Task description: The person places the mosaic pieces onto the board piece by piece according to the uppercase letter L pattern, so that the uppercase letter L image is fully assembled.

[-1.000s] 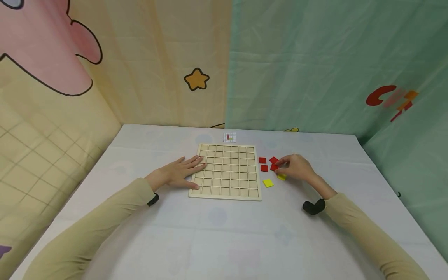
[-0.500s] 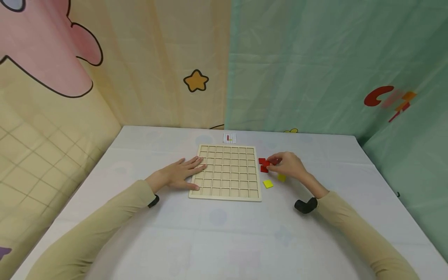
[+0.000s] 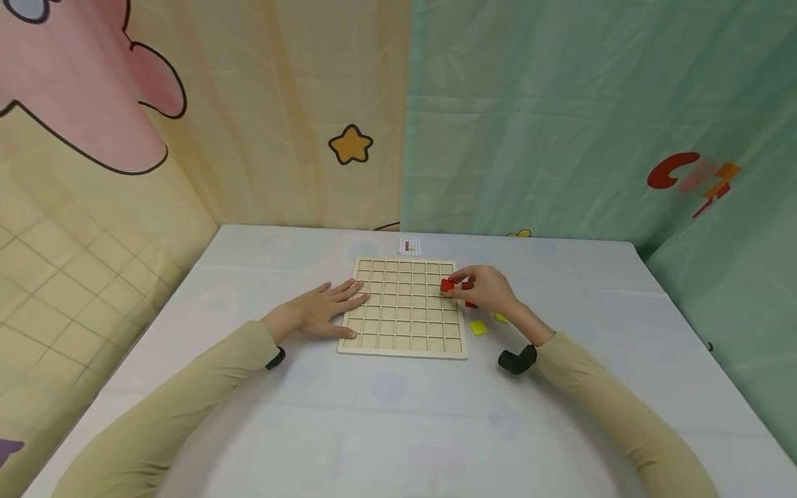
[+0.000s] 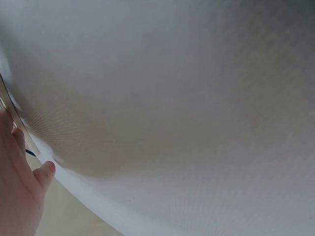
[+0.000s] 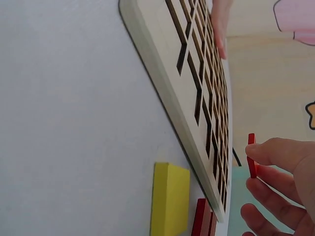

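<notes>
A: Cartoon-print curtains, peach on one side and green on the other, hang behind a pale table (image 3: pixel 386 408), and a wooden grid board (image 3: pixel 403 308) lies flat on it in front of the person.

B: Where's the piece in play?

A: The right hand (image 3: pixel 488 289) pinches a red tile (image 3: pixel 447 285) between thumb and fingertip, held just above the board's right edge, near the upper rows. The right wrist view shows the tile edge-on, clear of the wood.

B: And the other hand?

A: The left hand (image 3: pixel 324 309) lies flat with fingers spread, its fingertips resting on the board's left edge. I'd judge that steadying press worth keeping, since the board could skid on the cloth.

B: How to seat the tile well?

A: Level it first; it looks tilted. Square its sides to the cell walls, lower one edge in, then let go. A small pattern card (image 3: pixel 409 246) lies beyond the board, so checking the cell against it seems wise.

B: Spares?

A: Another red tile (image 3: pixel 471 304) peeks out under the right hand, and a yellow tile (image 3: pixel 477 328) lies on the table just right of the board, with a second yellow tile (image 3: pixel 501 318) beside the wrist
</notes>
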Tool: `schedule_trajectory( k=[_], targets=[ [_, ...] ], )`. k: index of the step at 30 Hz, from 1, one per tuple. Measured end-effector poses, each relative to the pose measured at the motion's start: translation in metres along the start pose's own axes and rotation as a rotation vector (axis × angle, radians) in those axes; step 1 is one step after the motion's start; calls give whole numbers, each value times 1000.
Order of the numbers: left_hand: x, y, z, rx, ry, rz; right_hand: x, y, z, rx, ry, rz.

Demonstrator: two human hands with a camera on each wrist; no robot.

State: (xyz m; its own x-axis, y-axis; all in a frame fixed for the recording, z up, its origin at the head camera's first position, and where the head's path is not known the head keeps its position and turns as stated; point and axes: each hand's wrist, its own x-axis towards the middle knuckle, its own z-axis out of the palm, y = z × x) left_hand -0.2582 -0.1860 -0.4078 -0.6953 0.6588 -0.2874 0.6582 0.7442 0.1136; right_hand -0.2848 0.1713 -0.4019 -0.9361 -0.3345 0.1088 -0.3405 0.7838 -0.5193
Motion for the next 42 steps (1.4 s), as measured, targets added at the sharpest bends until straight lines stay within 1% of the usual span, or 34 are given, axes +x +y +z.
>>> schedule_trajectory(
  k=[7, 19, 22, 34, 42],
  targets=[
    [1, -1, 2, 10, 4, 1, 16, -10, 10, -12, 0, -16],
    [-2, 0, 0, -4, 8, -2, 46, -33, 26, -31, -11, -93],
    [-2, 1, 0, -2, 10, -2, 53, -38, 31, -30, -22, -101],
    [0, 0, 3, -8, 7, -4, 72, -54, 53, -10, -52, -91],
    [0, 1, 0, -15, 2, -9, 76, -59, 58, -10, -64, -63]
  ],
)
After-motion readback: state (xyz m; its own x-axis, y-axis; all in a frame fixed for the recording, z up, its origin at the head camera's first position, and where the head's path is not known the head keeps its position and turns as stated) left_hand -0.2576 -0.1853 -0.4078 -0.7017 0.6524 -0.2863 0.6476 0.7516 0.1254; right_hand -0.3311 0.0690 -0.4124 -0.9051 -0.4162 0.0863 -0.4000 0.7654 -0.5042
